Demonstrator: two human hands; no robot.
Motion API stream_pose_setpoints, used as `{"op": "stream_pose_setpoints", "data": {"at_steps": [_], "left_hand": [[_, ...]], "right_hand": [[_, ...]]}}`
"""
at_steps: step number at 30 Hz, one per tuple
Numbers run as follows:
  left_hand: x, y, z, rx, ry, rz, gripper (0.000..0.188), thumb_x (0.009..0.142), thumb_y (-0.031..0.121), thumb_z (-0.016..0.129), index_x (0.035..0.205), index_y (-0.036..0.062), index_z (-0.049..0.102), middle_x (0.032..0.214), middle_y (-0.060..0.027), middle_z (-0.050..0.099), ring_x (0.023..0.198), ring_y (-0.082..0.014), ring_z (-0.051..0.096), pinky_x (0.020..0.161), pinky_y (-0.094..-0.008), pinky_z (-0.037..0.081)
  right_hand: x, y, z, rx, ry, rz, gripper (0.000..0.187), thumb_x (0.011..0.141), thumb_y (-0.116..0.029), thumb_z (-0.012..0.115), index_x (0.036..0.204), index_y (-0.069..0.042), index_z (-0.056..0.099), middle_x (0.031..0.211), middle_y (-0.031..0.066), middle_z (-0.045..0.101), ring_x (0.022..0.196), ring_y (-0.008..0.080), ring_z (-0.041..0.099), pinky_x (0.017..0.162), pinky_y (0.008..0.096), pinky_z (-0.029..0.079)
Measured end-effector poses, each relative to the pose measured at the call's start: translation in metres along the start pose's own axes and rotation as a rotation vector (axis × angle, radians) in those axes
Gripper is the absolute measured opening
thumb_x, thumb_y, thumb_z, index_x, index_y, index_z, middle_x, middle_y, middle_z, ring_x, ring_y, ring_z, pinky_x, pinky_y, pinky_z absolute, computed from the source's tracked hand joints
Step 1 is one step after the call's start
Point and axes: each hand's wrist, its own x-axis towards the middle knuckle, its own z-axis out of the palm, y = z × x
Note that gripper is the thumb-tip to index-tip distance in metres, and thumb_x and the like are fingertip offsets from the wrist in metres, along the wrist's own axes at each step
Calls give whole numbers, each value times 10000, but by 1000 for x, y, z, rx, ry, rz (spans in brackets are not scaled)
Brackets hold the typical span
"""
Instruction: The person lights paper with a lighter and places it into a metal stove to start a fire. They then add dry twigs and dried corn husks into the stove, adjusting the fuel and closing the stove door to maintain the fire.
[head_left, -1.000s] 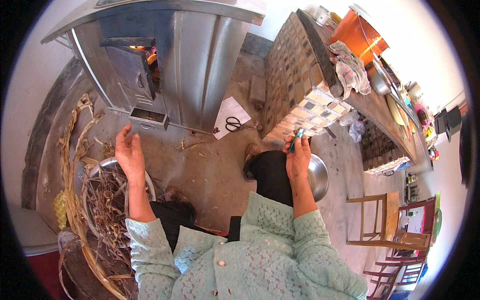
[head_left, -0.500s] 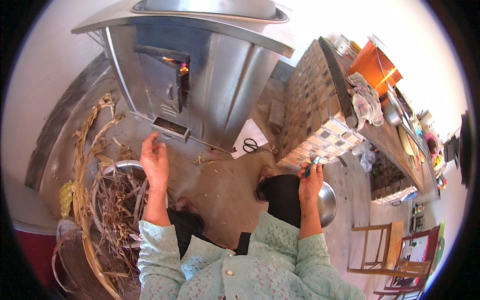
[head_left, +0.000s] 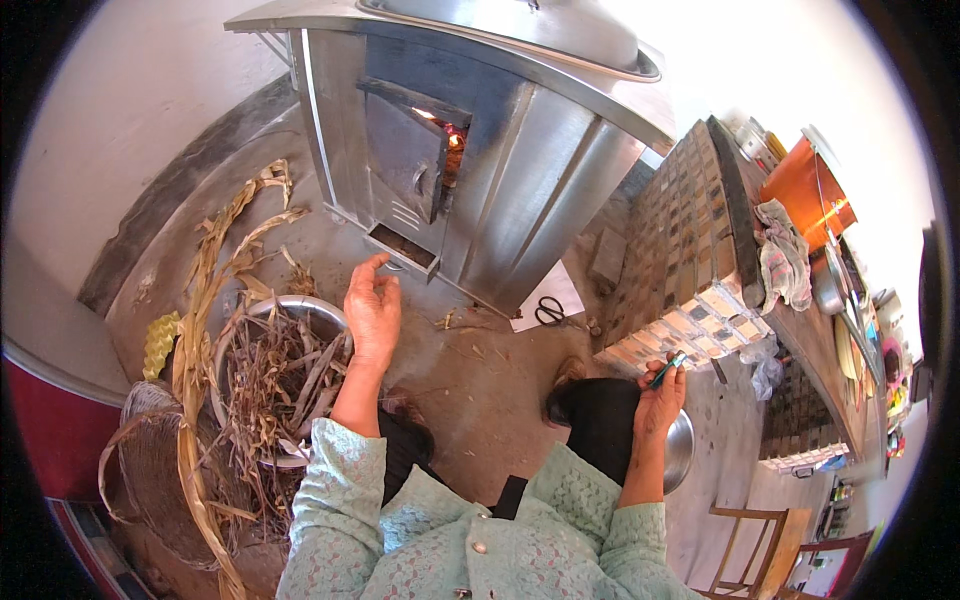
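Both hands and the metal stove (head_left: pixel 545 190) are sliding rightward across the view, the camera apparently turning left. At 9 o'clock, near centre, the left hand (head_left: pixel 372 315) is holding nothing visible; its fingers are curving loosely apart, one fingertip now overlapping the low drawer (head_left: pixel 415 263), though contact is impossible to tell. At 4 o'clock, the right hand (head_left: pixel 662 392) is pinching a small teal object (head_left: pixel 663 373) between thumb and fingers, so the object is apparently staying well apart from the fire (head_left: pixel 455 140), which is burning behind the ajar door at 12 o'clock. On the bare floor (head_left: pixel 480 390), from left to right, a basin (head_left: pixel 320 305) is holding dry stalks (head_left: pixel 280 370) at 8 o'clock, and black-handled scissors (head_left: pixel 549 311) are lying on white paper (head_left: pixel 566 285) at 3 o'clock. Beyond, at 2 o'clock, a brick-patterned counter (head_left: pixel 680 240) is supporting an orange pot (head_left: pixel 797 195) and a hanging cloth (head_left: pixel 783 255).
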Motion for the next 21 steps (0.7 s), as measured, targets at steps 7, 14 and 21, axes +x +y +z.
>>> {"op": "stream_pose_setpoints", "data": {"at_steps": [7, 14, 21], "left_hand": [[0, 3, 0, 7, 65, 58, 318, 772, -37, 584, 1081, 35, 591, 931, -98, 601, 724, -191, 602, 625, -303, 490], [-1, 10, -4, 76, 32, 39, 328, 763, -26, 583, 1084, 42, 588, 934, -120, 600, 743, -233, 613, 653, -343, 485], [-3, 7, 1, 52, 43, 62, 321, 758, -13, 586, 1072, 54, 586, 951, -129, 598, 758, -254, 618, 669, -378, 482]], "right_hand": [[2, 2, -2, 18, -16, 6, 256, 963, -205, 501, 1160, -41, 497, 874, 78, 611, 682, 109, 519, 599, 239, 418], [0, 4, 1, -117, 3, 9, 233, 960, -193, 501, 1149, -59, 525, 841, 59, 611, 663, 99, 517, 580, 230, 414], [34, -40, 75, -442, -111, -186, 314, 946, -203, 523, 1191, -7, 538, 802, 43, 596, 602, 73, 473, 524, 223, 377]]}}
